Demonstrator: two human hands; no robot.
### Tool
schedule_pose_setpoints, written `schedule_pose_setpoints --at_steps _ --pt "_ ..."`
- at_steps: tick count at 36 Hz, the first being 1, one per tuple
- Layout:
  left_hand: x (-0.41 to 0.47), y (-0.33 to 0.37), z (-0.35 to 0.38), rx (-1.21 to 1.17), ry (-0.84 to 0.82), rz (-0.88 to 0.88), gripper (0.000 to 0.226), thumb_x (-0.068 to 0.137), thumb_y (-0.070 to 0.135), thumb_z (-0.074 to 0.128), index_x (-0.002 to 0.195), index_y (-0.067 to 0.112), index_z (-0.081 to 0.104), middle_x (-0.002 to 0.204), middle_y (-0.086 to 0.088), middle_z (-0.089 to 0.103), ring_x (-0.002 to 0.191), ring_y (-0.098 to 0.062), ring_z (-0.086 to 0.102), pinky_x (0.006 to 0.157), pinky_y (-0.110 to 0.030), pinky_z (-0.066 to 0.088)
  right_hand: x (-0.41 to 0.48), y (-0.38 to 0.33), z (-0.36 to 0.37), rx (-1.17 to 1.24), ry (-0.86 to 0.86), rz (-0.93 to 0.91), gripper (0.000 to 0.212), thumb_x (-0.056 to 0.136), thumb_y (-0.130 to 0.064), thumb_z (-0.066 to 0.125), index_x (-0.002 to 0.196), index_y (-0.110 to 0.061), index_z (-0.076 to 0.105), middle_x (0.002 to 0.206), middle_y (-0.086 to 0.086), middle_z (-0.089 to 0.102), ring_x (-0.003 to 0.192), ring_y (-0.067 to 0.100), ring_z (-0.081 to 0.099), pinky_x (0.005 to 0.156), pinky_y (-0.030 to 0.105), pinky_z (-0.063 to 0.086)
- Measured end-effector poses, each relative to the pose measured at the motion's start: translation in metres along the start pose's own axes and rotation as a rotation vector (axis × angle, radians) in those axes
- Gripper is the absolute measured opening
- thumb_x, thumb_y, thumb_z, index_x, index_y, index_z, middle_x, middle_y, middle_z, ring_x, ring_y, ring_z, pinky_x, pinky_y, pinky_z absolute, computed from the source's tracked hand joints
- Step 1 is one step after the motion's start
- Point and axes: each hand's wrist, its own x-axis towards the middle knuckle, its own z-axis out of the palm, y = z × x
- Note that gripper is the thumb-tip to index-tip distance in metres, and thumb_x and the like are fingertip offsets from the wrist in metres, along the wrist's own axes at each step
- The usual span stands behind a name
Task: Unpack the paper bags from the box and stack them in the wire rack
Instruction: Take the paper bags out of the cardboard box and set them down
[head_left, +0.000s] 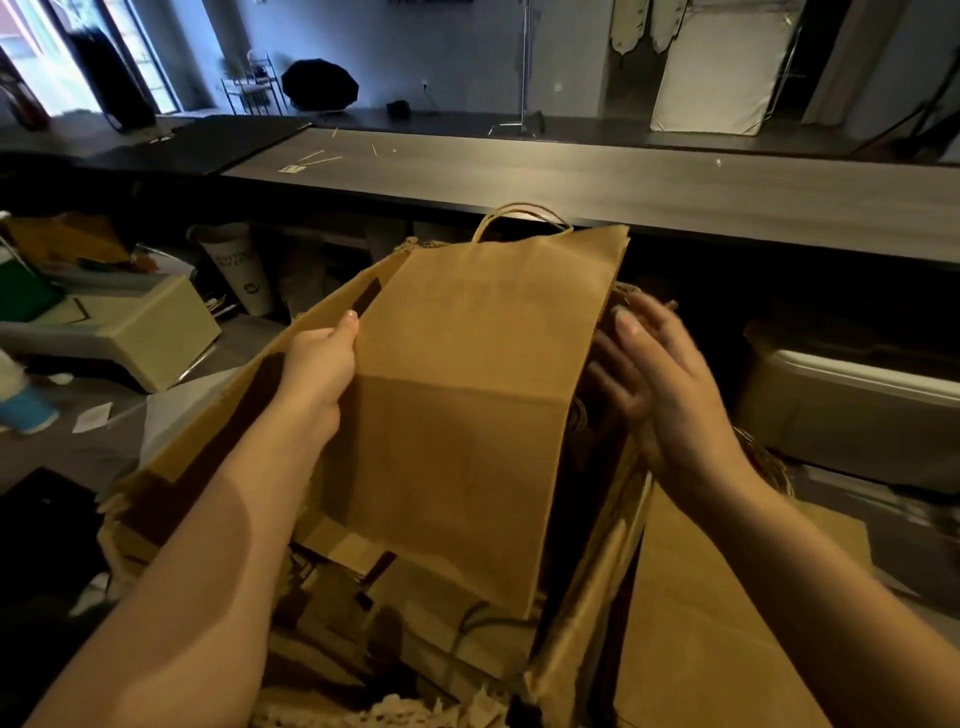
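Unpacking step. Left hand (322, 364) pinches left edge of paper bag (467, 389); right hand (660, 374), fingers spread, steadies right edge. Bag upright, partly inside box (234, 415). Next likely: lift clear, locate wire rack, unseen here.

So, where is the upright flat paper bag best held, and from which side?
By its long side edges near mid-height, hands coming from left and right. The paper bag is folded flat and stands upright, so both edges are exposed; the left hand grips the left one.
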Motion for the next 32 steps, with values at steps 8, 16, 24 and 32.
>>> schedule_pose_setpoints --at_steps 8,16,24,32 --pt "-0.035 0.021 0.028 0.045 -0.129 0.137 0.024 0.100 0.028 0.044 0.113 0.022 0.063 0.098 0.007 0.063 0.089 -0.010 0.056 0.065 -0.023 0.039 -0.044 -0.008 -0.011 0.069 -0.047 -0.024 0.055 0.079 -0.044 0.057 0.131 -0.033 0.045 0.112 -0.019 0.064 0.101 0.004 0.063 0.082 0.026 0.056" --pt "-0.078 0.052 0.053 0.194 -0.205 0.391 0.047 0.091 0.022 0.060 0.135 0.028 0.047 0.117 0.014 0.052 0.108 -0.007 0.050 0.091 -0.030 0.041 -0.048 -0.016 -0.068 -0.115 0.060 -0.108 0.060 0.081 -0.033 0.061 0.131 -0.050 0.032 0.124 -0.020 0.053 0.112 0.004 0.056 0.100 0.040 0.046" --pt "-0.128 0.062 0.099 0.535 -0.495 0.651 0.066 0.087 0.013 0.063 0.141 0.035 0.030 0.123 0.019 0.041 0.111 -0.007 0.047 0.096 -0.031 0.043 -0.062 0.005 -0.133 -0.220 0.293 -0.038 0.063 0.085 -0.028 0.060 0.135 -0.049 0.028 0.127 -0.017 0.051 0.109 -0.003 0.055 0.099 0.036 0.046" --pt "-0.161 0.022 0.170 0.729 -0.600 0.657 0.092 0.091 0.005 0.058 0.151 0.028 -0.007 0.151 0.009 0.021 0.122 -0.014 0.043 0.084 -0.022 0.037 -0.083 0.042 -0.193 -0.406 0.535 0.070 0.070 0.087 -0.029 0.064 0.143 -0.037 0.023 0.138 -0.007 0.044 0.123 0.013 0.047 0.103 0.048 0.042"
